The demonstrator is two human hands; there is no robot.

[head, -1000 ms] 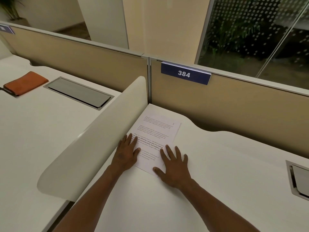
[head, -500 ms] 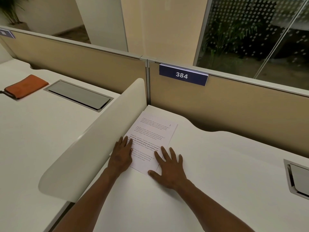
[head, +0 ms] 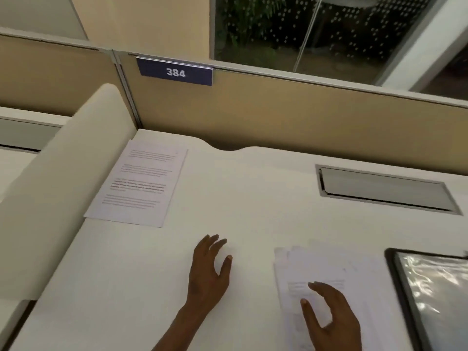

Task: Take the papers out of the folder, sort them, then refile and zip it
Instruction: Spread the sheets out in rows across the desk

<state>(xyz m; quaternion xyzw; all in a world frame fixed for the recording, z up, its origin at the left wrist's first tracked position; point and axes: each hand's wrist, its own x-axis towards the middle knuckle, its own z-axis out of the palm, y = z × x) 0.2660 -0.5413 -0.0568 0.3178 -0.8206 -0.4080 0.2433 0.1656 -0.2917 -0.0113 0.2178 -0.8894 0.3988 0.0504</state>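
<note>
Two hands are seen low over the white desk [head: 253,198], neither gripping anything. The left hand [head: 209,277] is held with fingers spread and relaxed above bare desk; the right hand [head: 329,315] hovers, fingers loosely extended, over a loose pile of papers [head: 311,264] at the near right — whether it touches them cannot be told. Just right of that pile the folder [head: 435,295] is laid, dark-edged with a shiny clear face. One printed sheet [head: 141,183] is placed at the far left, against the curved white divider [head: 58,178]. A blue "384" plate [head: 174,71] is fixed to the far partition.
</note>
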